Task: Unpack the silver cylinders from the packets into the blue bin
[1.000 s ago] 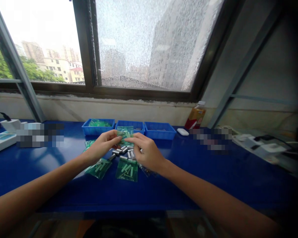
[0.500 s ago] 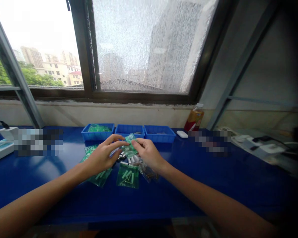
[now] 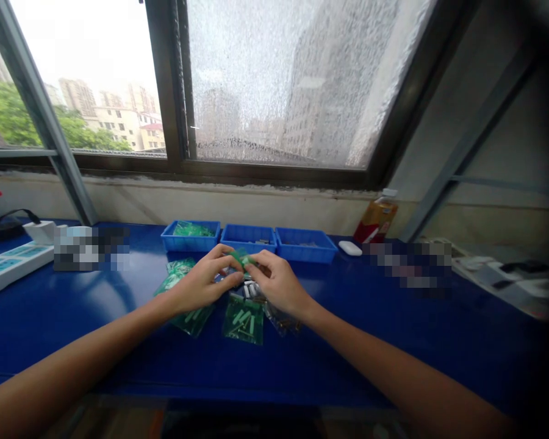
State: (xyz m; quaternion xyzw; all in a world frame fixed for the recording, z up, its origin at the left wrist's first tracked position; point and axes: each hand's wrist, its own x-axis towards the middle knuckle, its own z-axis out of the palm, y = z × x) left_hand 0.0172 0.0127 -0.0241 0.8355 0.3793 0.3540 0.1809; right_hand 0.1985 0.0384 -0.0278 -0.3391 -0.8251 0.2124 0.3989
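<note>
Between my two hands is a small green plastic bag (image 3: 241, 258). My left hand (image 3: 207, 279) has its fingers closed on the bag's left side. The fingers of my right hand (image 3: 277, 281) pinch its right side. Just below, a green bag with pale strips and metal pins (image 3: 243, 319) lies flat on the blue table. More green bags (image 3: 178, 274) lie beside and partly under my left hand. White and metal parts (image 3: 252, 290) and a clear bag of small parts (image 3: 283, 320) are partly hidden by my right hand.
Three blue bins stand in a row behind my hands: the left bin (image 3: 191, 245) with green bags, the middle (image 3: 238, 233) and the right (image 3: 305, 252). A white case (image 3: 350, 248) and a bottle (image 3: 379, 216) are at the back right. A power strip (image 3: 16, 262) lies left.
The view has shifted, so the scene sits further right. My left fingers have drawn in from a spread pose onto the green bag, which now looks folded smaller between my hands.
</note>
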